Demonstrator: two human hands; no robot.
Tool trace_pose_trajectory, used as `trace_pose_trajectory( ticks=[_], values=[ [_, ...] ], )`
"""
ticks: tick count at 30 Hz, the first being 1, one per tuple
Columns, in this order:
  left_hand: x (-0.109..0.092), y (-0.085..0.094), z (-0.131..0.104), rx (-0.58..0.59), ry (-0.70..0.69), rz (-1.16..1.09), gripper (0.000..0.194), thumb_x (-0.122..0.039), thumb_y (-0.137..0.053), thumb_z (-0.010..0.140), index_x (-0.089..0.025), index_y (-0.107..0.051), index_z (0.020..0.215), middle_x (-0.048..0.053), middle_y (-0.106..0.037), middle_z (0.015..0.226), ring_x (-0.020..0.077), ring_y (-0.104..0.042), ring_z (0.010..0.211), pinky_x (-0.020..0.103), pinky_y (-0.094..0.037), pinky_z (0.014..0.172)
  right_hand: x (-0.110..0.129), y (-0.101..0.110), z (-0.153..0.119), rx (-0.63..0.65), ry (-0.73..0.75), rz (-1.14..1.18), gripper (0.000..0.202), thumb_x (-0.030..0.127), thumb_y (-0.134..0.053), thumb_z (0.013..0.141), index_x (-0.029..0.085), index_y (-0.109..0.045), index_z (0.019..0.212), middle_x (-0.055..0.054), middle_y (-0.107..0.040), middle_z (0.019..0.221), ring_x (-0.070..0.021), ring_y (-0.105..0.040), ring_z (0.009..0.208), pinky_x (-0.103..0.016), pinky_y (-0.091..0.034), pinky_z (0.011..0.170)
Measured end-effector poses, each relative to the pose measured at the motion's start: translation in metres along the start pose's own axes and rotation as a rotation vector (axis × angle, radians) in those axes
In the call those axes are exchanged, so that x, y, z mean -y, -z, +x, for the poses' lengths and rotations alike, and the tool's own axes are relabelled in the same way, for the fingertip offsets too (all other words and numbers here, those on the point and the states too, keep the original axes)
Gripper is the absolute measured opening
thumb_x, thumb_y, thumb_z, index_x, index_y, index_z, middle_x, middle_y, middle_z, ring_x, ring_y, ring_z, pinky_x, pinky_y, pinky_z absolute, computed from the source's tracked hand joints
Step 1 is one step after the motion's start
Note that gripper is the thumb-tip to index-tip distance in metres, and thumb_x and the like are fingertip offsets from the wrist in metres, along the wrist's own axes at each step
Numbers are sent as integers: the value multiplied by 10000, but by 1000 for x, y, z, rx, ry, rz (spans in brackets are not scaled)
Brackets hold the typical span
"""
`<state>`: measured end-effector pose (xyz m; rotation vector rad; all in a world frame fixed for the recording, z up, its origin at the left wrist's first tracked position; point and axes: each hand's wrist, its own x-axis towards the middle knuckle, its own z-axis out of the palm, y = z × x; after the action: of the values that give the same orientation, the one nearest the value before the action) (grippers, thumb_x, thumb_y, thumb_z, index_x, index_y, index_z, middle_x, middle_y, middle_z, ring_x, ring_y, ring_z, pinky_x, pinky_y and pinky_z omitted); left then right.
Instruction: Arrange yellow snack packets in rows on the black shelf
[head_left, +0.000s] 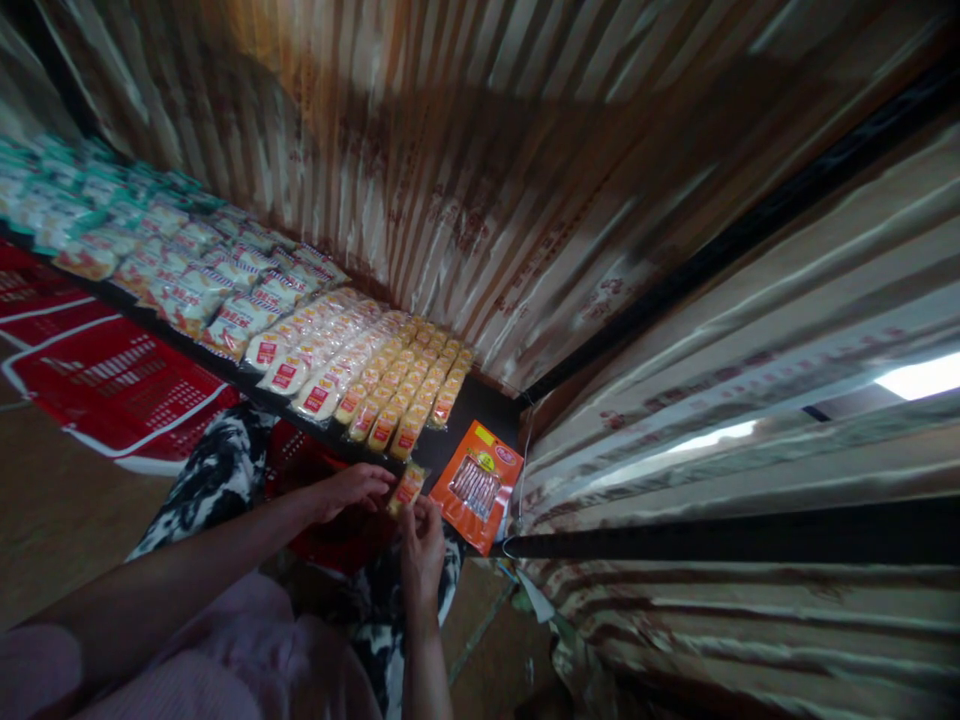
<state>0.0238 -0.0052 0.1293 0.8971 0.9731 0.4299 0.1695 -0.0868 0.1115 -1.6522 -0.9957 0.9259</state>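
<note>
My right hand (424,540) pinches the lower edge of a small yellow snack packet (407,488) with a red label, at the shelf's front edge. Just left of the packet is my left hand (351,490), its fingers stretched out and apart, holding nothing that I can see. Beyond both hands, rows of matching yellow packets (384,420) lie in lines on the black shelf (474,405). An orange pouch (480,482) with a picture of sticks on it lies flat to the right of my right hand.
Further left stand white round packets (315,397), larger white bags (238,320) and teal-topped bags (60,195). Red plastic baskets (124,385) sit below the shelf's front. Pleated printed sheeting (450,200) hangs behind, and a black post (675,240) rises at the right.
</note>
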Motion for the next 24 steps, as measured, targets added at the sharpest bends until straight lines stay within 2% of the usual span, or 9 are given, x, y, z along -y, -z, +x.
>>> trace_pose_trajectory(
  ticks=[8, 12, 17, 24],
  values=[
    [-6, -4, 6, -26, -2, 14, 299, -249, -597, 649, -130, -648, 918, 20, -668, 761, 118, -582, 636, 255, -407, 620, 10, 5, 8, -21, -18, -7, 388, 503, -562, 783, 172, -603, 981, -44, -691, 802, -162, -631, 631, -253, -483, 581],
    [-10, -6, 8, -24, -26, 20, 271, -257, -602, 650, -138, -668, 884, 13, -664, 748, 121, -580, 646, 260, -416, 635, 16, 7, 11, -1, -21, -8, 404, 500, -552, 789, 169, -591, 1016, -40, -686, 804, -166, -639, 662, -252, -488, 608],
    [-15, -7, 9, -62, -38, 14, 292, -253, -616, 632, -137, -672, 894, 11, -654, 755, 132, -569, 689, 265, -423, 640, 23, 10, 13, 29, -1, -5, 389, 473, -548, 797, 157, -602, 1018, -41, -680, 770, -160, -629, 627, -248, -484, 574],
    [-24, -10, 6, -45, -53, -17, 292, -255, -624, 631, -136, -674, 893, 20, -662, 778, 133, -574, 696, 279, -435, 676, 28, 14, 26, 27, 43, -20, 389, 435, -579, 776, 125, -634, 1004, -50, -682, 726, -159, -616, 579, -244, -469, 526]
  ],
)
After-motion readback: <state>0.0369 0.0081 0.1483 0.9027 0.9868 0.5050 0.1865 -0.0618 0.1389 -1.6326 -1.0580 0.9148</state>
